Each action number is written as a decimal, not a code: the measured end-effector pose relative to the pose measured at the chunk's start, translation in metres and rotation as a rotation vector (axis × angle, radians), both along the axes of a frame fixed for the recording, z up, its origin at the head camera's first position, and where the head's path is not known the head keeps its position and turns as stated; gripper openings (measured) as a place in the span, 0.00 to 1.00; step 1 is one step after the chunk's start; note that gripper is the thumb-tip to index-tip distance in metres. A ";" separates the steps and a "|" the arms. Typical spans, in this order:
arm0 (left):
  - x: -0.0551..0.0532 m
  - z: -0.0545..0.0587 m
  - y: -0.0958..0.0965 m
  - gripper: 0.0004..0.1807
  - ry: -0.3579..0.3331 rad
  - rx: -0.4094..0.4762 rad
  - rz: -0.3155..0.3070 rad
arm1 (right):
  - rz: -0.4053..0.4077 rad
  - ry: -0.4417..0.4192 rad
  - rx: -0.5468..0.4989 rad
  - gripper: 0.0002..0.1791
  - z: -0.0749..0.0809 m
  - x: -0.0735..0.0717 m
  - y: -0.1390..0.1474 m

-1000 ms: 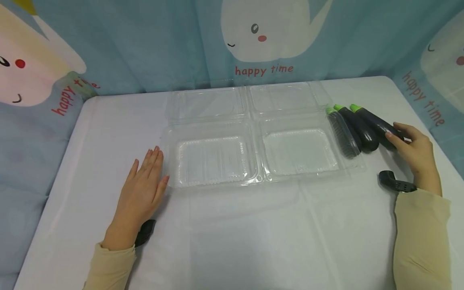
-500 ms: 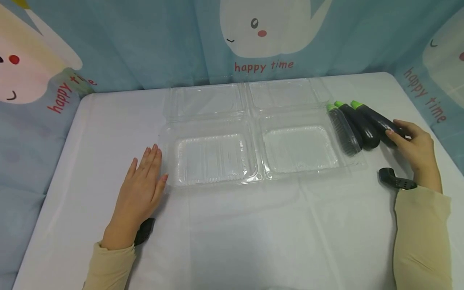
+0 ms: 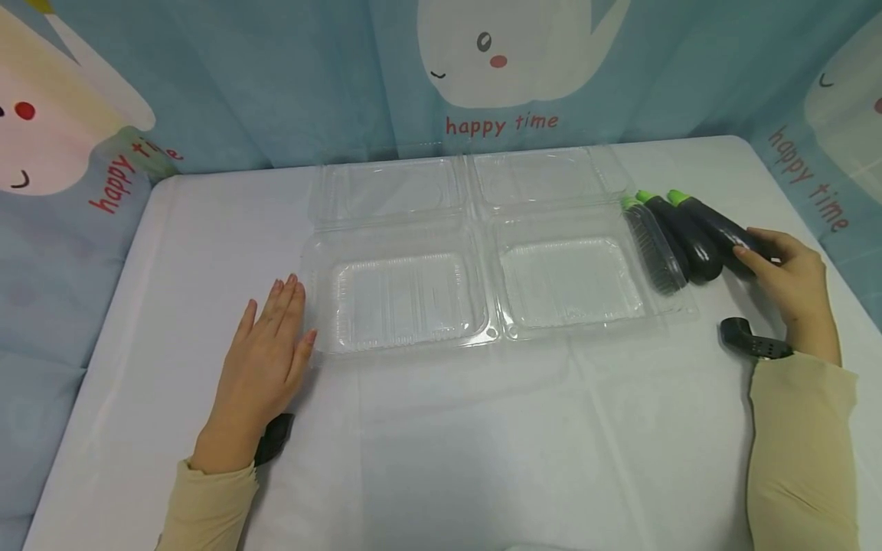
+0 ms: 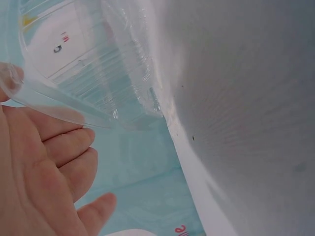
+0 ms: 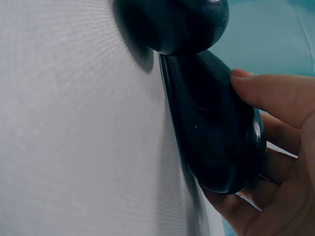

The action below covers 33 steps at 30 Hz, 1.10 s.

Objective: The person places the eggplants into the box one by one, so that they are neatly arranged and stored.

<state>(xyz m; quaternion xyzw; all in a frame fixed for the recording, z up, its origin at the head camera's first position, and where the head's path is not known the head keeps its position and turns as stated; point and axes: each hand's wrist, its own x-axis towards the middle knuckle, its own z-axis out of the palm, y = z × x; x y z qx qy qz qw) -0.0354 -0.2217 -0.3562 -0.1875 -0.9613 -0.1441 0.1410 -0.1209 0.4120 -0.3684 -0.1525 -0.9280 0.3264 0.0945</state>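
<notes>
In the head view, two open clear plastic clamshell boxes stand side by side, a left box [image 3: 400, 302] and a right box [image 3: 572, 283]. My left hand [image 3: 265, 363] lies beside the left box, fingers straight; in the left wrist view, its fingers [image 4: 69, 145] are at the clear rim. On the far right, my right hand [image 3: 792, 283] grips the blunt end of the rightmost eggplant [image 3: 720, 229], thumb on one side and fingers on the other. A middle eggplant [image 3: 689, 249] lies next to it. A third eggplant [image 3: 654, 249] shows through the right box's clear edge.
The boxes' raised lids [image 3: 393, 191] stand along the back of the white-covered table [image 3: 441, 459]. A blue printed curtain [image 3: 310, 84] hangs behind. A pale object [image 3: 537, 548] barely shows at the bottom edge.
The head view has shifted slightly, and a sliver of a pale object shows at the bottom edge. Both hands stay where they were, the right one still gripping the eggplant.
</notes>
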 end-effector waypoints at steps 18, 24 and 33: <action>0.001 -0.002 -0.002 0.38 0.038 -0.003 0.001 | -0.039 0.028 -0.122 0.28 0.001 0.000 -0.001; 0.001 -0.003 -0.002 0.38 0.063 0.011 -0.003 | -0.046 0.043 -0.164 0.26 0.001 -0.001 0.000; 0.000 -0.005 0.000 0.38 0.096 0.020 -0.011 | -0.103 0.020 -0.133 0.27 0.002 -0.003 -0.001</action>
